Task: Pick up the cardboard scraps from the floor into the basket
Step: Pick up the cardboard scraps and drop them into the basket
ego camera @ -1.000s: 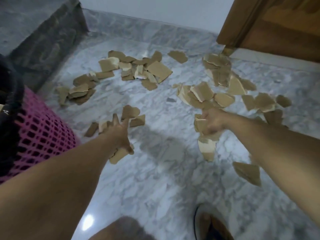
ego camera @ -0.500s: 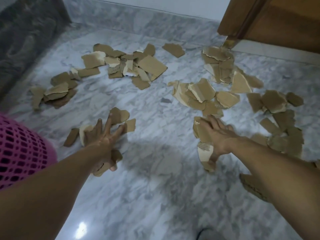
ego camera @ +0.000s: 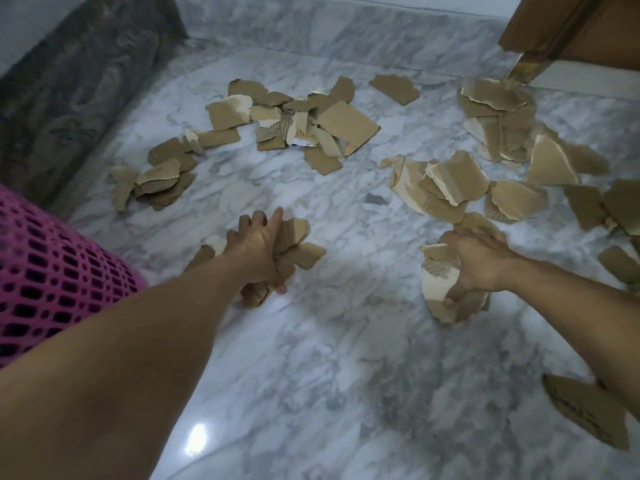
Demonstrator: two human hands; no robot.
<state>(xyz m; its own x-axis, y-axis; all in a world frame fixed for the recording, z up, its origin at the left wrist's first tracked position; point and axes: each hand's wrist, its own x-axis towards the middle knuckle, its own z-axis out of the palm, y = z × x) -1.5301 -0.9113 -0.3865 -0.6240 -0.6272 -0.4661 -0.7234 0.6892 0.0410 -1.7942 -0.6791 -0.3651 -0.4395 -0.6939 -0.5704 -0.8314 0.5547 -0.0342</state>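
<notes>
Reaching down to the marble floor (ego camera: 311, 358), both hands were busy with torn bits of brown cardboard. The left hand (ego camera: 258, 249) lay on top of a small bunch of scraps (ego camera: 294, 251), with its fingers (ego camera: 275, 220) stretched out over them and its thumb tucked under the bunch by the floor, so it held them. The right hand (ego camera: 479, 263) was curled round a fat wad of scraps (ego camera: 438, 277), and the white torn edges stuck out on its left side. A pink basket (ego camera: 52, 278) with lots of little square holes stood at the left edge, just beside the left arm. Many more cardboard scraps were lying loose on the floor. One heap (ego camera: 301, 126) was far ahead in the middle, and a smaller heap (ego camera: 157, 180) was to its left, near a dark stone wall (ego camera: 76, 81). Another pile (ego camera: 446, 188) lay just past the right hand, and more pieces (ego camera: 498, 119) ran up toward a wooden door (ego camera: 581, 26) in the top right corner. One single piece (ego camera: 585, 417) lay near the bottom right, partly under the right arm. A bright spot of light (ego camera: 197, 436) shone on the floor near the bottom.
</notes>
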